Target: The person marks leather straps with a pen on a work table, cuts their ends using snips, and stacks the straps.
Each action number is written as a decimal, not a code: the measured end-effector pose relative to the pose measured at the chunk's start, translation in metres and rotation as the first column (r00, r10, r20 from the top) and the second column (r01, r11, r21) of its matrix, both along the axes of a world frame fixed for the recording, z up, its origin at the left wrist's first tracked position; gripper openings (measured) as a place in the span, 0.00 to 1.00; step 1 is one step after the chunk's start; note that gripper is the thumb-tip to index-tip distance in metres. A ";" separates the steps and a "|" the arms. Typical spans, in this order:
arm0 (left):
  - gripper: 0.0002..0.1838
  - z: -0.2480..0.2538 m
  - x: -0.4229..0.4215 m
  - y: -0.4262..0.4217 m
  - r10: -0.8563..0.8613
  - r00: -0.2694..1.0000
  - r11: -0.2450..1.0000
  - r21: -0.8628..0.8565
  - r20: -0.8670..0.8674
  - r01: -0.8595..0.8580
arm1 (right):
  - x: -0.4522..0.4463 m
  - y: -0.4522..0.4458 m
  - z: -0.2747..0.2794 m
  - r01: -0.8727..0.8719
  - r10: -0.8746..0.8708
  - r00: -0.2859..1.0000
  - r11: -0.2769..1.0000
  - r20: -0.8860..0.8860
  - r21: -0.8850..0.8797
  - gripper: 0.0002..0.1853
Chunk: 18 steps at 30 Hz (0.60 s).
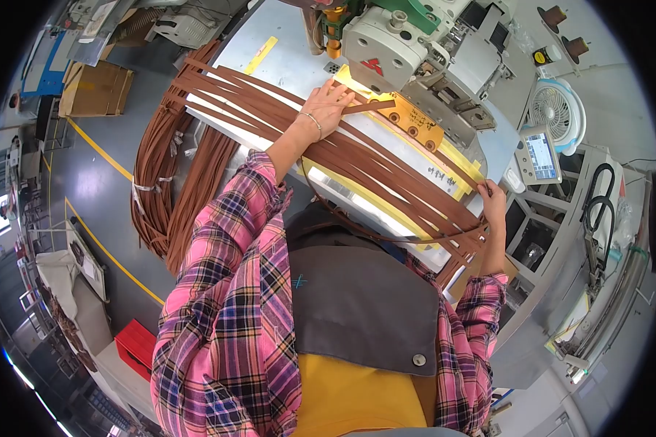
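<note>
Long, flat brown straps (386, 178) lie in a bundle across the front of the sewing machine's work table. My left hand (326, 105) is over them beside a yellow guide plate (415, 124), fingers bent down onto a strap; one strap end (372, 107) sticks out to its right. Thumb and fingers of my right hand (492, 200) pinch a brown strap at the table's right side, next to the bundle's ends. That strap appears to run along the guide plate's edge between both hands. My left fingertips are partly hidden.
The white sewing machine head (386, 44) stands just beyond the guide plate. To the right are a control screen (541, 154) and a fan (554, 109). More straps (153, 189) hang over the table's left edge. A cardboard box (95, 89) sits on the floor.
</note>
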State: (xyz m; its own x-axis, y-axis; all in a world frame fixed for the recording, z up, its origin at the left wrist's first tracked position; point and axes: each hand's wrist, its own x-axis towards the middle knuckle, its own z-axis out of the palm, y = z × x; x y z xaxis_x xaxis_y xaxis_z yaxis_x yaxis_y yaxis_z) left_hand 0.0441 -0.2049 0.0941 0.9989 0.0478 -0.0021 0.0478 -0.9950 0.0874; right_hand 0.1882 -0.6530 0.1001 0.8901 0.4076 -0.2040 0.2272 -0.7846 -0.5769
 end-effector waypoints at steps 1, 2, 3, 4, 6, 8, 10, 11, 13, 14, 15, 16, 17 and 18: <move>0.23 0.000 0.000 0.001 -0.002 1.000 1.000 -0.011 0.003 0.002 | 0.000 0.000 0.000 -0.005 0.005 1.000 1.000 0.004 0.012 0.07; 0.23 0.000 0.000 0.001 -0.003 1.000 1.000 -0.022 0.006 0.004 | 0.000 0.000 0.000 -0.010 0.009 1.000 1.000 0.009 0.023 0.07; 0.23 0.000 0.000 0.001 -0.005 1.000 1.000 -0.024 0.005 0.006 | 0.000 -0.001 0.001 -0.008 0.007 1.000 1.000 0.008 0.021 0.07; 0.23 0.001 -0.002 0.005 -0.011 1.000 1.000 -0.021 0.000 0.011 | -0.003 0.002 0.005 -0.007 0.006 1.000 1.000 0.010 0.014 0.07; 0.24 -0.001 -0.001 0.005 -0.018 1.000 1.000 -0.017 -0.007 0.018 | -0.003 0.001 0.005 -0.005 0.005 1.000 1.000 0.011 0.008 0.07; 0.24 -0.005 -0.002 0.006 -0.045 0.999 0.999 -0.022 0.017 0.046 | -0.004 0.000 0.006 0.015 -0.015 1.000 1.000 0.002 0.007 0.08; 0.26 -0.007 -0.002 0.005 -0.043 0.999 0.999 -0.029 0.026 0.043 | -0.005 -0.001 0.008 0.017 -0.017 1.000 1.000 0.003 0.001 0.08; 0.28 -0.003 -0.006 0.013 -0.040 0.999 0.998 -0.036 0.036 0.042 | -0.010 0.008 0.013 0.020 -0.020 1.000 1.000 0.005 -0.006 0.08; 0.28 -0.005 -0.004 0.010 -0.047 0.998 0.999 -0.013 0.047 0.048 | -0.007 0.008 0.012 0.017 -0.017 1.000 1.000 0.004 -0.012 0.08; 0.28 -0.006 -0.005 0.009 -0.053 0.997 0.999 0.010 0.058 0.053 | -0.007 0.008 0.011 0.012 -0.012 1.000 1.000 0.004 -0.019 0.08; 0.28 -0.006 -0.004 0.009 -0.051 0.997 0.999 0.011 0.057 0.051 | -0.006 0.010 0.010 0.010 -0.010 1.000 1.000 0.003 -0.018 0.08; 0.27 -0.005 -0.003 0.010 -0.069 0.998 0.998 0.014 0.015 0.068 | -0.005 0.009 0.009 0.011 -0.011 1.000 1.000 0.002 -0.029 0.08; 0.26 -0.003 -0.004 0.010 -0.085 0.996 0.996 0.015 -0.028 0.085 | -0.005 0.009 0.009 0.010 -0.010 1.000 0.999 0.000 -0.042 0.08; 0.26 -0.001 -0.005 0.015 -0.083 0.996 0.996 0.015 -0.027 0.084 | -0.006 0.013 0.011 0.009 -0.009 1.000 0.999 0.001 -0.042 0.08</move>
State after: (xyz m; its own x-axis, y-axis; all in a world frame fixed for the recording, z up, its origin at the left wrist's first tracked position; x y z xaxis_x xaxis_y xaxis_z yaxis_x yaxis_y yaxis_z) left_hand 0.0386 -0.1903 0.0934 0.9990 -0.0353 -0.0284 -0.0332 -0.9969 0.0713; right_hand 0.1821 -0.6400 0.1109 0.8938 0.3909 -0.2197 0.2209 -0.8102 -0.5429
